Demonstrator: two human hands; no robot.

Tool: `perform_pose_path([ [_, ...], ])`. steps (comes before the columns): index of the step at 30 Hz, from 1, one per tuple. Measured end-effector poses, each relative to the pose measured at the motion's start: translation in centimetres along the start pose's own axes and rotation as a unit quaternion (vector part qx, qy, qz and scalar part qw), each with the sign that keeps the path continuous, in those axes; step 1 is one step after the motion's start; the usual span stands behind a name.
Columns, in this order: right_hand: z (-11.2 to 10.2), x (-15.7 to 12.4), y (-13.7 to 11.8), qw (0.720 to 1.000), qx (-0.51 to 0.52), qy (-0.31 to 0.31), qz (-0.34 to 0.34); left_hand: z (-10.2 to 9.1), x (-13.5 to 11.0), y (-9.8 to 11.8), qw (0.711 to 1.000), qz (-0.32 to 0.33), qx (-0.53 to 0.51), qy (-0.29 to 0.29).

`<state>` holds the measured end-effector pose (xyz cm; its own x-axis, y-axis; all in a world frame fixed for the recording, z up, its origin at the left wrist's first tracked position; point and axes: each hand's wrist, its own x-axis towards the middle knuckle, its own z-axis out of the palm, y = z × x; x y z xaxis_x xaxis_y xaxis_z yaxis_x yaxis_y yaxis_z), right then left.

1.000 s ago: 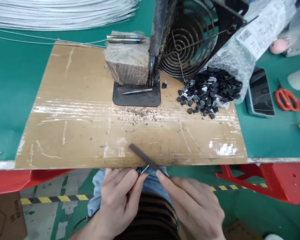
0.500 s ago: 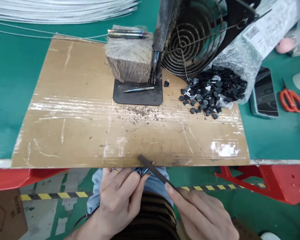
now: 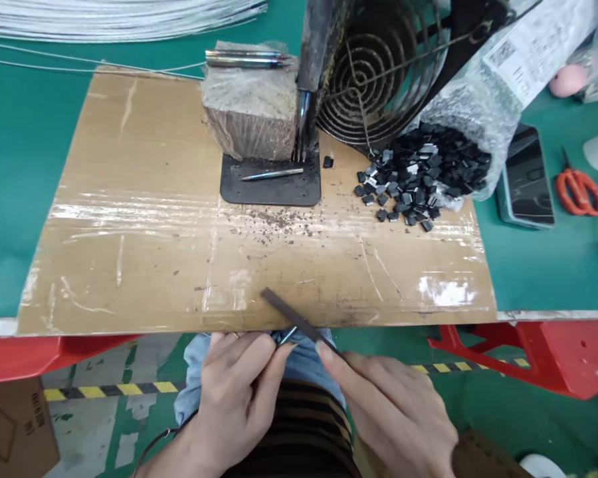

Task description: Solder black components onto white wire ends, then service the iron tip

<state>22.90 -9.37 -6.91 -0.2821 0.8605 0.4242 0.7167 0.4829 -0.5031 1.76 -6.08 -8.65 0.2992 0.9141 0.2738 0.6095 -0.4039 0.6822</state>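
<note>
At the near edge of the cardboard, my left hand (image 3: pixel 240 388) is closed around a slim metal soldering tip (image 3: pixel 288 336), whose shiny, bluish end sticks out past the thumb. My right hand (image 3: pixel 391 401) grips a long flat file (image 3: pixel 290 317), index finger laid along it. The file slants up to the left and crosses the tip's end; they appear to touch. Beyond the hands, a similar loose tip (image 3: pixel 272 174) lies on a black plate (image 3: pixel 274 194). More metal tips (image 3: pixel 246 59) rest on a plastic-wrapped block (image 3: pixel 252 99).
Beside the block, a bar (image 3: pixel 311 60) holds downward-pointing tips next to a fan with a round wire guard (image 3: pixel 361 83). Small black parts (image 3: pixel 418 172) spill from a bubble-wrap bag (image 3: pixel 503 106). Further right are a phone (image 3: pixel 527 179) and orange-handled scissors (image 3: pixel 581 192). White wires (image 3: pixel 119 20) lie back left.
My right hand and the file have shifted left and slightly up across the tip's end. My left hand keeps its grip and has barely moved. The whole view has shifted slightly.
</note>
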Motion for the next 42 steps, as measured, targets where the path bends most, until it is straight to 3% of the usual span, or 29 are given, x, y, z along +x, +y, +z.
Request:
perform_pose_path([
  [3,0.5,0.4,0.4,1.000,-0.009,0.014,-0.015,-0.1,-0.1,0.0,0.999,-0.026,-0.035,-0.007],
  [10,-0.5,-1.8,0.5,0.999,-0.003,-0.032,0.002,-0.3,-0.2,0.1,0.993,-0.063,-0.092,-0.029],
  [15,0.8,-0.5,1.1,0.999,-0.017,0.010,-0.028,-0.4,-0.1,0.1,0.991,-0.080,-0.106,-0.032],
  [18,0.1,-1.4,0.8,1.000,-0.013,-0.020,-0.009,-0.3,-0.1,0.1,0.989,-0.093,-0.111,-0.036],
  [21,-0.3,-2.0,0.7,1.000,-0.009,-0.026,0.006,-0.4,-0.1,0.1,0.988,-0.096,-0.116,-0.043],
  [27,1.0,-0.6,1.3,0.999,-0.004,0.009,-0.034,-0.5,0.1,0.1,0.987,-0.103,-0.121,-0.029],
  [33,-0.4,-1.6,0.8,0.999,0.001,-0.033,-0.004,-0.5,0.3,0.1,0.982,-0.111,-0.147,-0.041],
  [38,1.0,-0.2,1.3,0.999,0.011,0.008,-0.038,-0.5,0.2,0.1,0.980,-0.117,-0.156,-0.033],
  [42,0.4,-1.5,1.1,1.000,0.010,-0.008,-0.017,-0.4,-0.1,0.0,0.980,-0.120,-0.156,-0.039],
])
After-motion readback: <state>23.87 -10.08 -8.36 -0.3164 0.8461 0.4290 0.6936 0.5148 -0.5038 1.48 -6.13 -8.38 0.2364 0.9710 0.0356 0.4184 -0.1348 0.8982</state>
